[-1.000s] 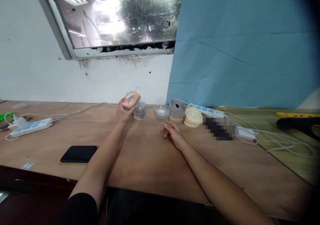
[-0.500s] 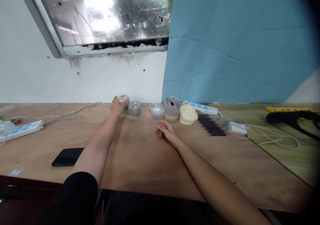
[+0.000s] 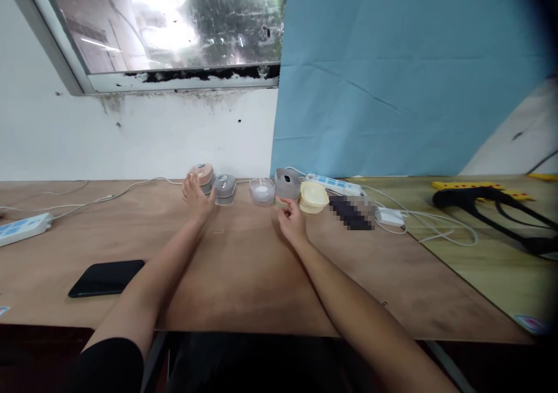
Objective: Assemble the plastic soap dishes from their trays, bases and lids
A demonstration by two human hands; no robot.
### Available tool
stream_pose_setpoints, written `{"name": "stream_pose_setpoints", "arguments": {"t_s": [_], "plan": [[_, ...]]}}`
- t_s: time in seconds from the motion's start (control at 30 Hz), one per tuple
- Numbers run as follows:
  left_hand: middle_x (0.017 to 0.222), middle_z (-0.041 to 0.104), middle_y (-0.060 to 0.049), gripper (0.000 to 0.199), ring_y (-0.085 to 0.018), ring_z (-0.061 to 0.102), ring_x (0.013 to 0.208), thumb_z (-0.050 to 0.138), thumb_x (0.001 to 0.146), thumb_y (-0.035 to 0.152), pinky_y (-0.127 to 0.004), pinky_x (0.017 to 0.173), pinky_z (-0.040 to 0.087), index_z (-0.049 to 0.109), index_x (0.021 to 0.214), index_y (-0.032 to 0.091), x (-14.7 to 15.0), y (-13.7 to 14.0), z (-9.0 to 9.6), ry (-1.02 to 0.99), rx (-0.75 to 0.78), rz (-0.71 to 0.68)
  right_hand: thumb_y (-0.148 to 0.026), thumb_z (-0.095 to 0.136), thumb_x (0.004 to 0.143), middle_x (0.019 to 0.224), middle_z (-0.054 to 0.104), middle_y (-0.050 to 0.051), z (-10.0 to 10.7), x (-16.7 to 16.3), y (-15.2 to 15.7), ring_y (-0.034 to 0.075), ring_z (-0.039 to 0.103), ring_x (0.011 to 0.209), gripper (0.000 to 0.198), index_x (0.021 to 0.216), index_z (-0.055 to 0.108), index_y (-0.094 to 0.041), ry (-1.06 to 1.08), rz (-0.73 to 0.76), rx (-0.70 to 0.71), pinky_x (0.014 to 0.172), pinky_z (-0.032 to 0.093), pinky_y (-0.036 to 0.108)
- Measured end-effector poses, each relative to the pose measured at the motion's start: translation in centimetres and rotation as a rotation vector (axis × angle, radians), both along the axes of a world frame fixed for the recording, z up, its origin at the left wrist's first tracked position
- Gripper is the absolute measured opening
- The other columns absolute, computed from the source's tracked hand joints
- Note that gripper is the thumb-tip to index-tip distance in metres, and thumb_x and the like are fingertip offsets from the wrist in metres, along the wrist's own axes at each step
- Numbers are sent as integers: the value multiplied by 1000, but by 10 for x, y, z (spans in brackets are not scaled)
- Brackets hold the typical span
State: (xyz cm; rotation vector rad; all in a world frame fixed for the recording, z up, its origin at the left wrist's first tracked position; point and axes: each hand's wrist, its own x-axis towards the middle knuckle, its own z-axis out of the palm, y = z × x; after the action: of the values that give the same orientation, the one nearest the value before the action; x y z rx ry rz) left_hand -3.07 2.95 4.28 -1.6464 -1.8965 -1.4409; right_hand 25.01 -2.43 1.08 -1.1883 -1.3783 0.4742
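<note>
My left hand [image 3: 198,200] has its fingers spread in front of a stack of lidded containers with a peach lid [image 3: 203,172] on top. Close to its thumb is a second stack under a grey lid [image 3: 225,182]. My right hand [image 3: 293,223] has its fingers drawn together at the front of a stack topped by a grey container [image 3: 288,182]; what they grip, if anything, is hidden. Left of that hand sits a clear container [image 3: 262,192]. Pale yellow containers [image 3: 314,195] are nested on its right.
A black phone [image 3: 107,278] lies at the left. Power strips [image 3: 26,229] with white cables sit at the left and behind the containers. A white adapter [image 3: 390,217], a pixelated dark item [image 3: 352,213] and a black strap-like object [image 3: 488,207] are on the right.
My left hand has come off the peach-lidded stack and opened beside it. My right hand has moved up to the grey-topped stack, its fingers closing. The view has shifted slightly right.
</note>
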Motion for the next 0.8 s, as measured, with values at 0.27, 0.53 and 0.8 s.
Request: {"name": "stream_pose_setpoints", "arguments": {"t_s": [0.27, 0.53, 0.8], "plan": [[144, 35, -16, 65, -31, 25, 138, 54, 82, 43, -47, 108, 24, 35, 139, 16, 42, -72, -32, 350, -32, -360, -36, 53, 80, 99, 59, 10, 8, 59, 16, 26, 51, 97, 35, 108, 58, -17, -385, -508, 229, 88, 38, 41], [141, 40, -15, 60, -32, 28, 134, 55, 80, 38, -47, 106, 26, 42, 134, 16, 58, -84, -37, 548, -173, -587, -40, 68, 65, 127, 48, 12, -14, 83, 33, 30, 45, 113, 47, 108, 63, -22, -379, -657, -97, 96, 33, 46], [136, 44, -16, 65, -31, 36, 128, 54, 80, 38, -46, 105, 29, 36, 138, 14, 51, -85, -32, 488, -199, -652, -37, 59, 78, 117, 54, 16, -18, 92, 40, 28, 49, 113, 34, 102, 68, -15, -295, -584, 123, 100, 34, 45]]}}
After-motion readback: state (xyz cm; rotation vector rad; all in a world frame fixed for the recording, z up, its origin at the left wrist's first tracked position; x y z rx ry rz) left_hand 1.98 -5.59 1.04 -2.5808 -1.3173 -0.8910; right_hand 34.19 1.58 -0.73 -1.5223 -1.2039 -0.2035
